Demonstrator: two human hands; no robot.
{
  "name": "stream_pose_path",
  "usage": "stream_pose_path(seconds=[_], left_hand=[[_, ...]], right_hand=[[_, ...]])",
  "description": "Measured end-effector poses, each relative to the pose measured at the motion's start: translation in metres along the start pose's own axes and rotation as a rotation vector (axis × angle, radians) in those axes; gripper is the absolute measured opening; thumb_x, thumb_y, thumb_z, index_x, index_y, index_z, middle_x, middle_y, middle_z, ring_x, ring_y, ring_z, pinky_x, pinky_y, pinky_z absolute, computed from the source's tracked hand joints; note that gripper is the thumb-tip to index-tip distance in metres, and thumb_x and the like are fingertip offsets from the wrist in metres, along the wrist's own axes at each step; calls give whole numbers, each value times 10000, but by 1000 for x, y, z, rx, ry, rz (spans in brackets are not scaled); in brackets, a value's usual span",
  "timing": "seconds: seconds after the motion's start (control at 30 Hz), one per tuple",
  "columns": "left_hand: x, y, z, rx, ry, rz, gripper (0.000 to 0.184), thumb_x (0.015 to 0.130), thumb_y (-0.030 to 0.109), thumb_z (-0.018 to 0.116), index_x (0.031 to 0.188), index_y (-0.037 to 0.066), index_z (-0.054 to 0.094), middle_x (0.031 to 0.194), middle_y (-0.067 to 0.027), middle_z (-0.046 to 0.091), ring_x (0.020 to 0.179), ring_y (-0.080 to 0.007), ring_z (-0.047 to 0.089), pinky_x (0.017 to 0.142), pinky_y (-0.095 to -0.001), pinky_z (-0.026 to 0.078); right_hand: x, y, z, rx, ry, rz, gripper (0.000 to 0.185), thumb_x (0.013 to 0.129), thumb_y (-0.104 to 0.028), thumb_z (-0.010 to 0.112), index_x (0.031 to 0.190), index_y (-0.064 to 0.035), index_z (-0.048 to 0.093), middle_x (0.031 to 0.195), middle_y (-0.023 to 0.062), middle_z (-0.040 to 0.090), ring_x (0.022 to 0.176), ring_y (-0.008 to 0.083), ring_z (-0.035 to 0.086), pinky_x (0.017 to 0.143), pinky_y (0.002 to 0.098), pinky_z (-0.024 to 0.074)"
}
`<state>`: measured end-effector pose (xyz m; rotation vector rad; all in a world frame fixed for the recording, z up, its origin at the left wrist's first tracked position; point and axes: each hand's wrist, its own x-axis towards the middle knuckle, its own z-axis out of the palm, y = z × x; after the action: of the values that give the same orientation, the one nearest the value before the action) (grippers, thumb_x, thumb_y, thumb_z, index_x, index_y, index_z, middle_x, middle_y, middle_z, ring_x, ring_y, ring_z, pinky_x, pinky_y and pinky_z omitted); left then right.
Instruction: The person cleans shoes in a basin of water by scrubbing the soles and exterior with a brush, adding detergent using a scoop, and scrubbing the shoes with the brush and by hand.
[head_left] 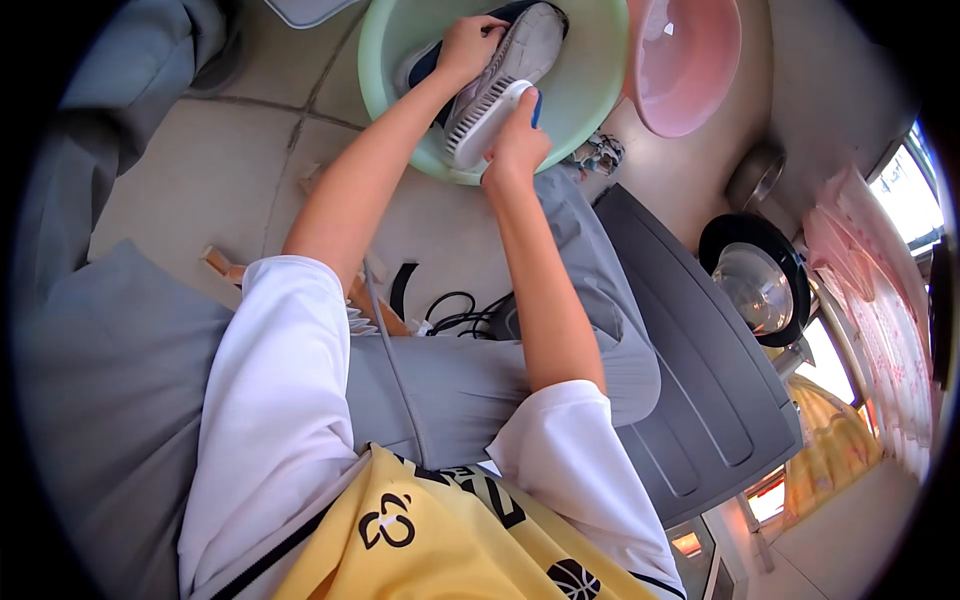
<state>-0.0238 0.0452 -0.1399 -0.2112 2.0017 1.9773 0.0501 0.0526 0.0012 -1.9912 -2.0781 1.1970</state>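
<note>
A light grey and dark blue shoe (535, 45) lies tilted in a pale green basin (590, 85) at the top of the view. My left hand (470, 48) is closed on the shoe's dark collar. In my right hand (520, 140) is a white scrubbing brush (478, 125) with a blue part at its handle; its bristles face left, close to the shoe's sole and toe side. A second shoe (422, 65) shows partly under my left wrist, mostly hidden by it.
A pink basin (688, 60) stands right of the green one. Beside my right leg is a dark grey plastic lid or box (700, 370). Black cables (465, 315) and cardboard pieces lie on the tiled floor. A metal bowl (757, 175) sits at the right.
</note>
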Motion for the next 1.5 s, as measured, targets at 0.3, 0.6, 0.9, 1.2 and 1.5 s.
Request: stream_pose_path(seconds=[0.3,0.6,0.9,1.2,1.5], left_hand=[[-3,17,-9,27,-98,-87,231,832,175,554,1018,46,599,926,-153,633,829,-287,610,705,-362,468],[-4,14,-8,-3,-86,-48,226,846,177,503,965,25,620,880,-188,626,812,-313,612,713,-355,465],[-2,17,-12,49,-49,-97,218,840,175,508,958,34,625,885,-182,627,819,-308,611,725,-347,465],[-2,25,-16,114,-24,-37,207,832,181,514,934,49,636,880,-173,628,810,-314,609,724,-355,462],[-12,28,-7,58,-97,-29,187,832,156,520,919,32,630,860,-188,622,809,-336,601,718,-362,459]], right_hand=[[23,-22,3,90,-71,150,544,799,-524,539,643,-8,468,469,26,340,353,146,320,336,316,258],[62,-38,11,113,-72,81,538,794,-476,565,660,40,494,493,42,409,360,142,374,315,304,247],[118,-82,35,-65,-64,15,616,751,-481,610,926,109,586,849,190,612,709,264,587,601,370,455],[48,15,-6,-211,68,-323,648,825,-501,489,620,110,553,576,237,565,571,308,580,591,434,420],[53,37,-6,-95,216,-28,672,784,-551,524,722,116,582,606,166,567,588,271,562,551,416,435]])
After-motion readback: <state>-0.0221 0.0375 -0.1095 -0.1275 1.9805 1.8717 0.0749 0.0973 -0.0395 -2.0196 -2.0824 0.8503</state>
